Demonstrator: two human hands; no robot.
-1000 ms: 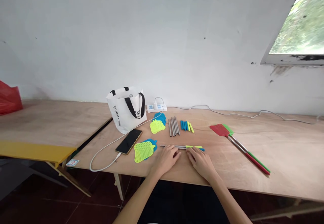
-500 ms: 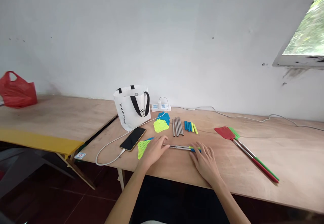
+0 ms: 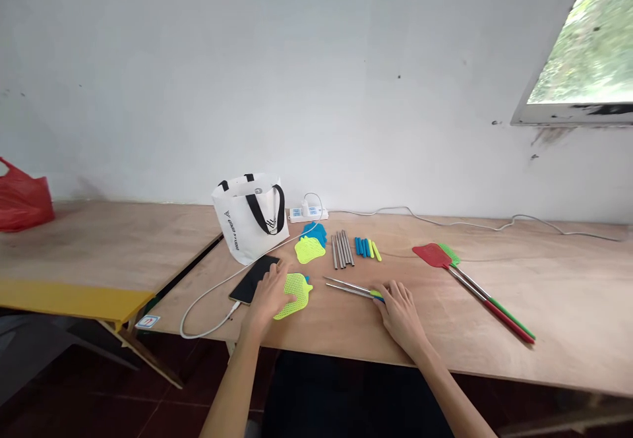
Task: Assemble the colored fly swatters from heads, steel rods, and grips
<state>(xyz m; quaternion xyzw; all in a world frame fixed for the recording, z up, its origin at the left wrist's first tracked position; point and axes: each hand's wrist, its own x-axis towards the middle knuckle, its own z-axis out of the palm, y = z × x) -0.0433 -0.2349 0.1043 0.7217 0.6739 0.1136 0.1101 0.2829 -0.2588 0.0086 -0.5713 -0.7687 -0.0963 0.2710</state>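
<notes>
My left hand [image 3: 268, 291] lies flat with its fingers stretched out on the left edge of a yellow mesh swatter head [image 3: 295, 294], right beside a black phone [image 3: 253, 278]. A bit of a blue head peeks out under the yellow one. My right hand [image 3: 400, 306] rests on the table with its fingers over the yellow and blue grip end of two metal rods [image 3: 349, 287], which point left toward the yellow head. Whether the fingers hold the grips or only touch them is unclear.
Behind lie another yellow head on a blue one [image 3: 309, 248], several metal rods [image 3: 341, 249], and blue and yellow grips [image 3: 366, 248]. A white tote bag [image 3: 251, 216], a power strip [image 3: 307, 212] with cables, finished red and green swatters [image 3: 467, 281] and a red bag [image 3: 22, 199] are around.
My left hand has slid left from the rods onto the yellow swatter head near the phone. My right hand stays at the grip end of the rods.
</notes>
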